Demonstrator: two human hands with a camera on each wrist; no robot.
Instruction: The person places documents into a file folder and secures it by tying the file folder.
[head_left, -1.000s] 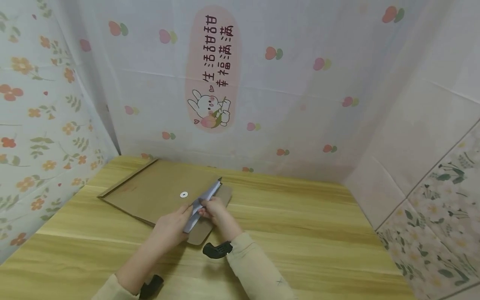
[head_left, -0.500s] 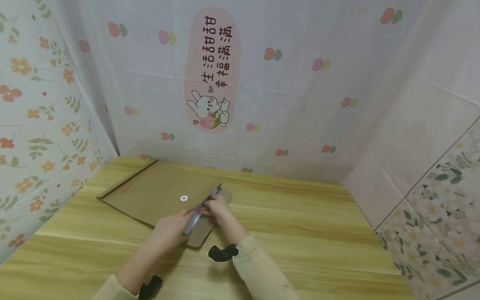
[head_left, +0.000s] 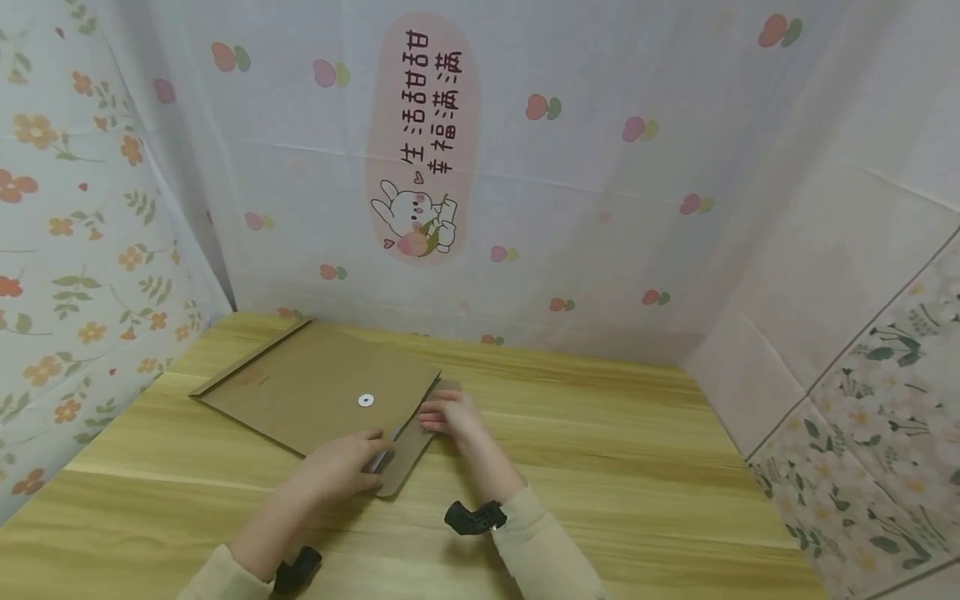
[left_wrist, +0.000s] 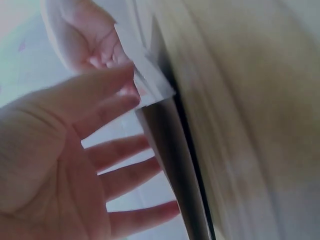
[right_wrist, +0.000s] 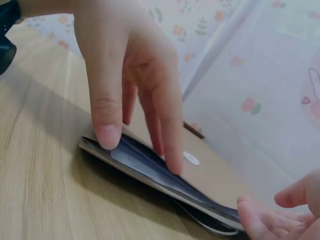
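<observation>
A brown paper document envelope (head_left: 315,379) lies on the table with a round white button (head_left: 365,400) on its face. Its flap (head_left: 405,468) is folded out toward the near right. At its mouth, the edge of some whitish paper (head_left: 381,458) shows inside; most of it is hidden. My left hand (head_left: 337,467) is at the near corner of the mouth, its spread, fairly straight fingers touching the envelope's edge in the left wrist view. Near the far end of the flap is my right hand (head_left: 456,417), its fingers loosely bent, with no object visible in its grasp.
The wood-patterned table (head_left: 615,467) extends to the right of the envelope. A printed cloth (head_left: 585,183) hangs behind it, and a flowered cloth (head_left: 82,250) bounds the left side. Black wrist mounts (head_left: 476,518) sit below both wrists.
The whitish paper has gone deeper into the envelope, leaving only a small edge visible. My right hand has moved right, away from the paper to the flap. My left hand stays near the mouth.
</observation>
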